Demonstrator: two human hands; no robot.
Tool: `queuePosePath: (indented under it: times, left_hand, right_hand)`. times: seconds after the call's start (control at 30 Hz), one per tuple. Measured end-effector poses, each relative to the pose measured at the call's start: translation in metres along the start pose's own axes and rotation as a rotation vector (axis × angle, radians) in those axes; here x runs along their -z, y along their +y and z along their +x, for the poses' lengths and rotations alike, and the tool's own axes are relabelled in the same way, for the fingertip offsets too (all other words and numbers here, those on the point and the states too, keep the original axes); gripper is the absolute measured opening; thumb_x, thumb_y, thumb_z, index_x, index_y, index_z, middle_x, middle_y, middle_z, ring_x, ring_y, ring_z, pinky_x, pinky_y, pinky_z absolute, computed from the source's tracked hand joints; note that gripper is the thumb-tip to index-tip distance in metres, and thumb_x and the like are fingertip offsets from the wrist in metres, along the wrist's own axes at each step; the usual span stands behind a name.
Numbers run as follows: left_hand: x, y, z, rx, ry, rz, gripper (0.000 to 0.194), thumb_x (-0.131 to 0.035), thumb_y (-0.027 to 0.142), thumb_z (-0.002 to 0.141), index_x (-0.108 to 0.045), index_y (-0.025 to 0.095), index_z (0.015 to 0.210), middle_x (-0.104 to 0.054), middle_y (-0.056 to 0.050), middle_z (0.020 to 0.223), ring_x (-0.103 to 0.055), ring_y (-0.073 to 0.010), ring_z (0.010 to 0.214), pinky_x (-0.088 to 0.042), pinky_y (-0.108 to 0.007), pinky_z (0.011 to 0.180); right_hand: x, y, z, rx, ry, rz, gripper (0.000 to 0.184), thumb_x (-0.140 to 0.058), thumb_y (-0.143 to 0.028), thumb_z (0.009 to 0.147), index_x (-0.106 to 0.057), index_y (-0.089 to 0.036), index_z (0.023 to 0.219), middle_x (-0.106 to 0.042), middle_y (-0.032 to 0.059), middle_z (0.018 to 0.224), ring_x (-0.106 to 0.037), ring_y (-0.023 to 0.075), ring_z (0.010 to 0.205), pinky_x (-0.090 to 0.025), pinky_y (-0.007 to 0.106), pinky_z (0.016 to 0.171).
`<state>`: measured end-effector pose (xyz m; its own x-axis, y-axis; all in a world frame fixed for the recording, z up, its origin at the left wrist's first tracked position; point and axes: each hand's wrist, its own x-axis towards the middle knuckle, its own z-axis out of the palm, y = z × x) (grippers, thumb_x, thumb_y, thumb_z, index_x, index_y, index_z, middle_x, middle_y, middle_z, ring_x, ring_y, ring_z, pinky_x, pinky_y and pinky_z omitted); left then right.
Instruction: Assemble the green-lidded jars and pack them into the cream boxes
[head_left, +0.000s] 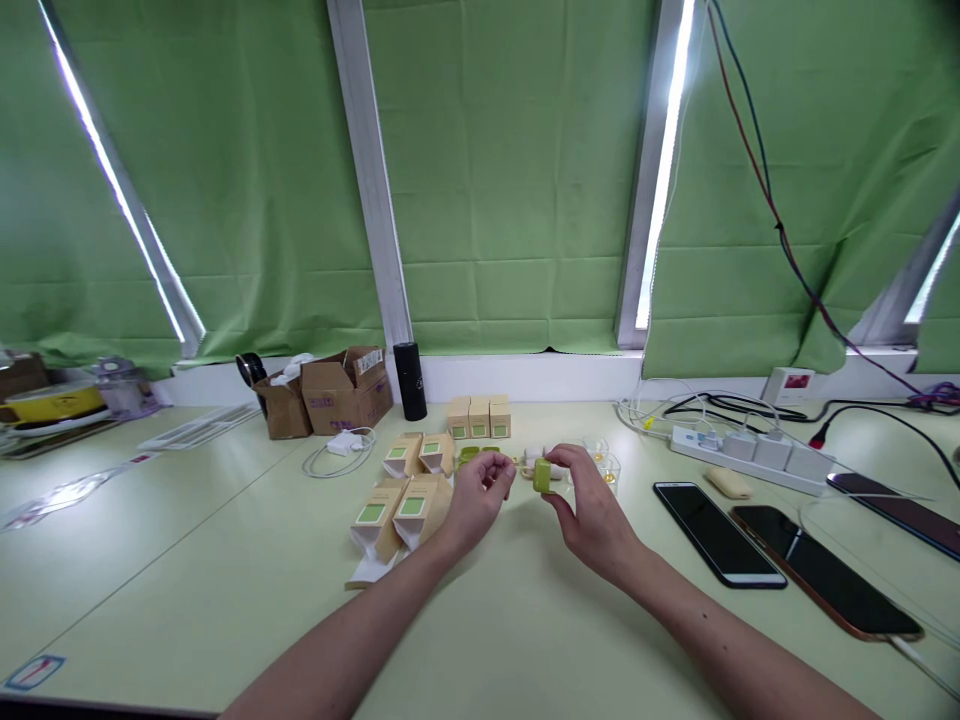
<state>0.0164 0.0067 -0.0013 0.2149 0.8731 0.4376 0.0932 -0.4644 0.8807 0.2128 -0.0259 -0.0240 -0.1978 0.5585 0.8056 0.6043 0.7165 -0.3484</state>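
Observation:
Between the thumb and fingers of my right hand (596,515) is a small green block-shaped piece (541,476), held just above the table. To its left, my left hand (480,492) is closed in a pinch; anything between its fingertips is too small to make out. Behind that hand lie green pieces (469,453), partly hidden by it. Small clear cups with yellow bits (610,470) stand behind my right hand. Left of my hands are open cardboard boxes with green labels (423,500), and several small closed boxes (479,417) stand farther back.
On the right lie a phone with a white edge (718,535), another phone (825,570) on a cable, and a power strip (750,455). At the back left are open brown cartons (349,392), a black cylinder (409,381) and a white charger (346,442) with its cord.

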Motion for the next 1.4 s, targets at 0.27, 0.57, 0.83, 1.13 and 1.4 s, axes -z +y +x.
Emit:
queuePosePath:
  times: [0.27,0.57,0.83,1.13,1.4]
  left_hand:
    - [0.007,-0.005,-0.001,-0.184,0.143,0.263,0.02,-0.062,0.033,0.094,-0.064,0.019,0.109,-0.064,-0.009,0.104,-0.063,-0.0219,0.095,-0.05,-0.037,0.084]
    - [0.001,0.005,-0.012,-0.515,-0.002,0.476,0.043,-0.068,0.019,0.089,-0.056,0.024,0.13,-0.064,-0.011,0.124,-0.045,-0.0309,0.122,-0.045,-0.051,0.102]
    - [0.0,0.001,-0.01,-0.578,-0.055,0.487,0.045,-0.067,0.017,0.092,-0.057,0.024,0.135,-0.064,-0.011,0.127,-0.046,-0.032,0.125,-0.041,-0.056,0.108]
    - [0.002,0.001,-0.008,-0.561,-0.017,0.41,0.041,-0.07,0.017,0.09,-0.06,0.026,0.128,-0.067,-0.01,0.118,-0.049,-0.0309,0.12,-0.046,-0.052,0.102]
    - [0.002,0.0,-0.009,-0.576,-0.009,0.415,0.042,-0.069,0.017,0.09,-0.061,0.025,0.131,-0.068,-0.011,0.118,-0.051,-0.0311,0.119,-0.047,-0.054,0.101]
  right_hand:
    - [0.002,-0.002,0.001,-0.018,-0.019,-0.001,0.047,-0.052,-0.009,0.091,-0.042,-0.023,0.135,-0.053,0.0166,0.129,-0.056,0.0319,0.124,-0.057,0.053,0.099]
    - [0.002,-0.008,0.0,0.027,-0.026,-0.023,0.052,-0.048,-0.007,0.094,-0.04,-0.023,0.143,-0.048,0.0176,0.13,-0.057,0.0308,0.121,-0.059,0.052,0.098]
    - [0.002,-0.007,0.003,0.138,-0.002,-0.038,0.05,-0.049,-0.009,0.097,-0.038,-0.024,0.144,-0.058,0.0161,0.129,-0.058,0.0305,0.126,-0.058,0.052,0.101]
    - [0.006,-0.007,0.005,0.215,0.05,-0.097,0.032,-0.053,-0.011,0.1,-0.05,-0.022,0.129,-0.063,0.0166,0.129,-0.062,0.0291,0.124,-0.059,0.049,0.1]
    - [0.008,-0.011,0.007,0.234,0.02,-0.162,0.032,-0.05,-0.01,0.1,-0.056,-0.022,0.129,-0.063,0.0171,0.127,-0.063,0.0294,0.121,-0.061,0.048,0.094]
